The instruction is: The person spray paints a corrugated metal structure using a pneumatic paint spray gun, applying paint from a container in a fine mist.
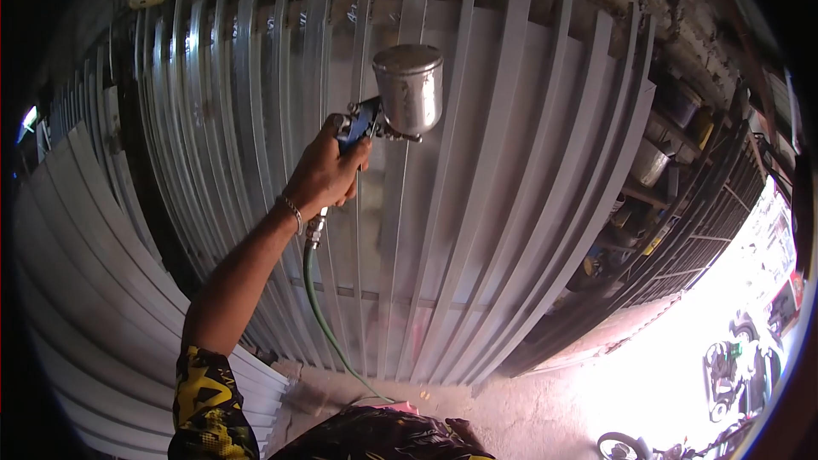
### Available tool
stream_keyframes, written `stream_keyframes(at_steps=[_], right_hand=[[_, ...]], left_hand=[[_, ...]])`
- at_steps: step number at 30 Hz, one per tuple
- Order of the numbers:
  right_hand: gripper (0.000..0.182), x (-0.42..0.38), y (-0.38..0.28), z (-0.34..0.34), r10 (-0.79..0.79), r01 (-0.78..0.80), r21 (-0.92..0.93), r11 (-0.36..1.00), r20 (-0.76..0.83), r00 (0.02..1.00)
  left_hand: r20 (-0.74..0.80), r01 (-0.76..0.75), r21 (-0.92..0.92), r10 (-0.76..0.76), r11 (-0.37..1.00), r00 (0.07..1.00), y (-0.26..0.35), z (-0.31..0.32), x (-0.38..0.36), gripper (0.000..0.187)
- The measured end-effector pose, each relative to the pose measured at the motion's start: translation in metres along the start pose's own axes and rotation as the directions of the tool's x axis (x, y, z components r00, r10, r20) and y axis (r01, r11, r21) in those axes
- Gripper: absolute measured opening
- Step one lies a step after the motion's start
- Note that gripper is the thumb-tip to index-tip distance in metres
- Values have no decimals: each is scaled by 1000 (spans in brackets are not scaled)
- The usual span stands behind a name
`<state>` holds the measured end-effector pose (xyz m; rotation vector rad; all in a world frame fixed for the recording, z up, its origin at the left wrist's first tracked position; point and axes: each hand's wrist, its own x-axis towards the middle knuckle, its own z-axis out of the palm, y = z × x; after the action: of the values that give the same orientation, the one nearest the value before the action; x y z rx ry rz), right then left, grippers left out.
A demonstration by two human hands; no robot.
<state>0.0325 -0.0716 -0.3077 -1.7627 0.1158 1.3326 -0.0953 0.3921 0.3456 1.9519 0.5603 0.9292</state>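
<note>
My left hand (328, 169), with a bracelet at the wrist, is closed around the handle of a spray gun (358, 123). The gun has a blue body and a metal paint cup (409, 89) with a lid on top, and its front points to the right. From the bottom of the handle a green hose (317, 298) hangs down to the floor. Behind the gun stands a row of long, upright grey metal bars (490, 162), the nearest things to the cup. My right hand is out of view.
More grey metal lengths (94, 273) lean at the left. Shelves at the right hold cans, including a pale container (649, 162). Dark metal grating (703, 234) runs beside them. Motorcycles (737, 366) stand in bright light at the lower right. Below is a concrete floor (545, 409).
</note>
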Motion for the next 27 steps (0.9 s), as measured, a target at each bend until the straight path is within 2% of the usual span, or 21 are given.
stream_keyframes(at_steps=[10, 22, 27], right_hand=[[50, 8, -31, 3, -27, 27, 28, 999, -6, 1000], [51, 16, -53, 10, -51, 51, 25, 998, -9, 999], [51, 18, -58, 11, -53, 54, 21, 998, -6, 999]], left_hand=[[-48, -86, 39, 88, 995, 995, 73, -15, 45, 31], [-99, -320, 76, 327, 944, 940, 138, -46, 118, 30], [-126, -335, 101, 346, 937, 930, 161, -55, 140, 29]])
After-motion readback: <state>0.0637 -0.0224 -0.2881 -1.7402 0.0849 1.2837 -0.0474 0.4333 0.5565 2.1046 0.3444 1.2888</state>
